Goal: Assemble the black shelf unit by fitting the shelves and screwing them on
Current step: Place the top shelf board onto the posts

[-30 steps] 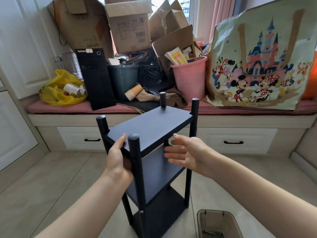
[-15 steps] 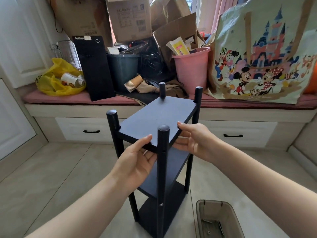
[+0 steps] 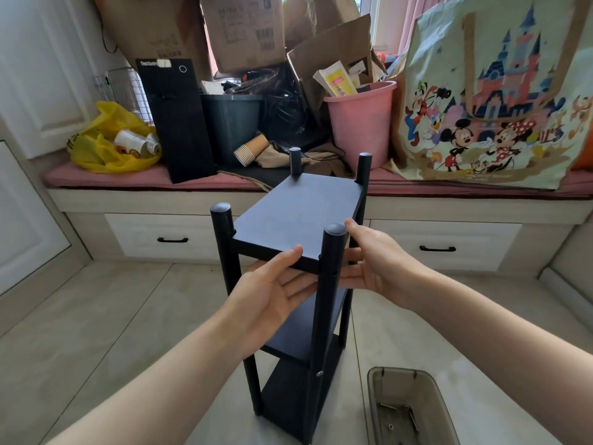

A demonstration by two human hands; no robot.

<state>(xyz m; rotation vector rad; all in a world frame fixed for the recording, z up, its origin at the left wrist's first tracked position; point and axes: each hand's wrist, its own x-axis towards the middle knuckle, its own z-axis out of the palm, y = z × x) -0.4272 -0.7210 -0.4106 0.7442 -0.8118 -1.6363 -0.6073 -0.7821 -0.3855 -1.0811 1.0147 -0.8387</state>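
The black shelf unit (image 3: 298, 216) stands upright on the tiled floor, with four round posts and three shelves. My left hand (image 3: 272, 290) holds the near edge of the top shelf, thumb on top and fingers underneath. My right hand (image 3: 375, 261) grips the top shelf's right edge beside the near right post (image 3: 327, 284), thumb above and fingers below. A small screw head (image 3: 318, 373) shows low on that post, and an empty hole sits near the top shelf level.
A grey plastic tray (image 3: 375, 399) with several screws lies on the floor to the right of the unit. Behind it runs a window bench with drawers (image 3: 442, 245), loaded with cardboard boxes, a pink bucket (image 3: 359, 123), a black panel (image 3: 176, 120) and a cartoon tote bag (image 3: 494, 91).
The shelf unit has turned, bringing a short end of the top shelf toward me. My left hand moved from the left post to the near edge; my right hand closed on the right edge.
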